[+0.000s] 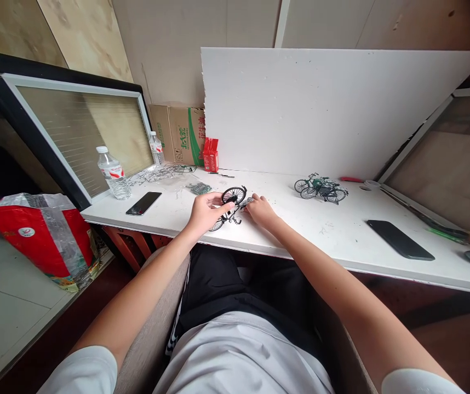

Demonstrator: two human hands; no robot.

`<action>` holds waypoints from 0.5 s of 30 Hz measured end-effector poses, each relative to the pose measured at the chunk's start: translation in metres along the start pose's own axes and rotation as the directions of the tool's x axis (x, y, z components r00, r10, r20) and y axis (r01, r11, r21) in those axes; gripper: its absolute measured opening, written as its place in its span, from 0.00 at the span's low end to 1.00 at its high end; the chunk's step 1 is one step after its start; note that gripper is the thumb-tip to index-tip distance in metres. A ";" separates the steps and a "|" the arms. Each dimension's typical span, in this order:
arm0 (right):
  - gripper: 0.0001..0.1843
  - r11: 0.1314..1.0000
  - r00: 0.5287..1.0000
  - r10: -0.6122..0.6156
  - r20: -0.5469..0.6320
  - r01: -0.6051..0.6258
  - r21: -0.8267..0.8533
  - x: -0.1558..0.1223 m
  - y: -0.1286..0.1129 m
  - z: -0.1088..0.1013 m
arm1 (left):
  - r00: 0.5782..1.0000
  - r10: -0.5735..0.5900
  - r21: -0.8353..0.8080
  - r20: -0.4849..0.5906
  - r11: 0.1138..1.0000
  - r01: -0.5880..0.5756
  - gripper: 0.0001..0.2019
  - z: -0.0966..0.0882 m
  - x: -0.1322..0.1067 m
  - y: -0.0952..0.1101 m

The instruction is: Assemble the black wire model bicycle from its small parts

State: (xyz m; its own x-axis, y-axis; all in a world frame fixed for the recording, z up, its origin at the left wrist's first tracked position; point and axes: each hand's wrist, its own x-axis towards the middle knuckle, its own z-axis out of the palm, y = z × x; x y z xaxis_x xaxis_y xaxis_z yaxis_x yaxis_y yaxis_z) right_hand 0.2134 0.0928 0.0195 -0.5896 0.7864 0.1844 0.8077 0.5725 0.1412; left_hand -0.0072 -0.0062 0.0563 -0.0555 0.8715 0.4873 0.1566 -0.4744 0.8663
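Observation:
My left hand (205, 212) is closed on a small black model bicycle (232, 212), thumb across its middle. One wheel points up and away from me, the other sits low near the table's front edge. Close on its right, my right hand (261, 211) has its fingers bent together beside a small greyish piece (247, 201). Whether that piece belongs to the bicycle is too small to tell, and the fingertips are partly hidden. Farther right on the white table (301, 230) stand model bicycles (320, 189), dark and green, overlapping each other.
Behind my left hand lie a bag of green parts (200, 189) and thin part frames (163, 174). A phone (143, 203) and water bottle (114, 174) are at left, another phone (400, 239) at right. A red box (211, 155) stands before a white board (333, 109).

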 end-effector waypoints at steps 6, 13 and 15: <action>0.19 0.996 0.997 0.063 0.053 -0.060 -0.060 0.004 -0.014 -0.006 | 0.999 -0.034 -0.036 -0.019 0.999 0.033 0.18 0.014 0.001 0.003; 0.11 0.988 0.987 0.148 0.070 -0.150 0.032 -0.004 0.008 -0.026 | 0.998 0.026 -0.030 -0.058 0.999 -0.028 0.15 0.037 0.012 0.020; 0.10 0.978 0.984 0.166 0.061 -0.172 0.118 -0.014 0.018 -0.033 | 0.995 0.063 -0.032 -0.080 0.997 -0.066 0.14 0.038 0.019 0.027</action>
State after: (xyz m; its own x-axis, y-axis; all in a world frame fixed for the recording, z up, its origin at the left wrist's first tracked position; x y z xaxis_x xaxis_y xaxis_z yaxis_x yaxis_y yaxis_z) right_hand 0.2359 0.0846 0.0518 -0.4458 0.8832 0.1453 0.8921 0.4517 -0.0086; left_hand 0.0331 0.0021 0.0844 -0.1237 0.8269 0.5485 0.1285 -0.5348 0.8352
